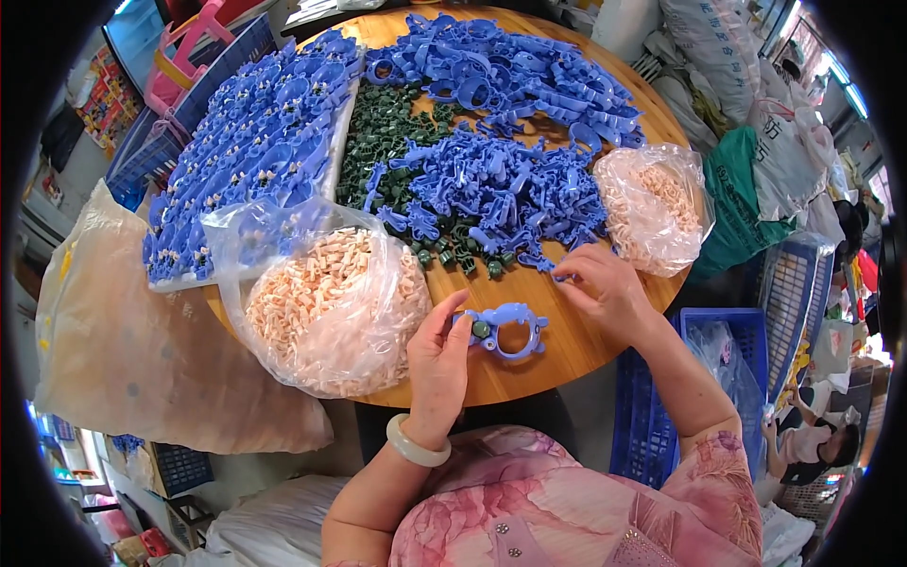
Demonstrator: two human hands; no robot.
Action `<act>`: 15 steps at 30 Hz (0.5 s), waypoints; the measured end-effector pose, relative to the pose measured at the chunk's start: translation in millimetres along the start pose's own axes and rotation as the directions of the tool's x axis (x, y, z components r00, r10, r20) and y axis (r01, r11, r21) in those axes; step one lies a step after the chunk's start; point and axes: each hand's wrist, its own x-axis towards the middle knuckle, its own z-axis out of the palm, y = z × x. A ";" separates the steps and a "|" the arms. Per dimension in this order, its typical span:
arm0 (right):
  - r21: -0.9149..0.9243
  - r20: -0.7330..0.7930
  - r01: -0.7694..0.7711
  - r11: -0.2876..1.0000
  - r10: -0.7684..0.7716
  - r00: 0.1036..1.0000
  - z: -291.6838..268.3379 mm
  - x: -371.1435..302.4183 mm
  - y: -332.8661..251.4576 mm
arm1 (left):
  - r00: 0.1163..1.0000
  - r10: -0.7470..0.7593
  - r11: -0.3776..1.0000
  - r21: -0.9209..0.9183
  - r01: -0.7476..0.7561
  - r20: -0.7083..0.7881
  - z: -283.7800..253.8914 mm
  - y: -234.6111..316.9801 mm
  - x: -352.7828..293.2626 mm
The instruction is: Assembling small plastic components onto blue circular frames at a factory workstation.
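My left hand (440,364) grips a blue plastic part with a round ring opening (529,352) near the table's front edge. A dark green plastic piece (481,329) sits on that part beside my thumb. My right hand (605,291) is closed in a pinch at the near right edge of a heap of small blue plastic pieces (491,184). A bit of blue shows at its fingertips, apparently a small blue plastic piece, partly hidden by the fingers. Dark green plastic pieces (387,128) lie left of and under the blue heap.
A clear bag of small cream pieces (316,283) stands left of my left hand, another such bag (657,203) at the right. Blue ringed parts (510,66) pile at the back of the round wooden table (576,364). Blue assemblies cover a white board (348,132) at left.
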 end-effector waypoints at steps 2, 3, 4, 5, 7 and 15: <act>0.237 0.092 -0.156 0.959 0.138 0.986 -2.7 -5.7 -12.1 | 0.999 -0.026 0.999 -0.034 0.025 -0.025 1.2 5.4 -1.7; 0.215 0.129 -0.127 0.968 0.101 0.987 -3.6 -9.2 -16.9 | 0.998 -0.050 0.997 -0.069 0.046 -0.049 2.3 8.1 -1.8; 0.194 0.166 -0.096 0.976 0.064 0.984 -3.9 -12.7 -20.4 | 0.998 -0.051 0.996 -0.071 0.048 -0.045 2.2 8.2 -1.7; 0.124 0.238 -0.083 0.989 0.051 0.970 -1.9 -17.6 -18.5 | 0.998 -0.048 0.997 -0.067 0.045 -0.042 1.9 8.3 -1.7; 0.049 0.233 -0.045 0.998 0.033 0.972 -4.5 -17.7 -23.1 | 0.998 -0.043 0.997 -0.062 0.040 -0.042 1.2 8.1 -2.1; -0.127 0.273 0.060 0.990 -0.023 0.962 1.0 -8.4 -23.9 | 1.000 -0.026 0.998 -0.066 0.025 -0.010 -3.3 2.6 -1.3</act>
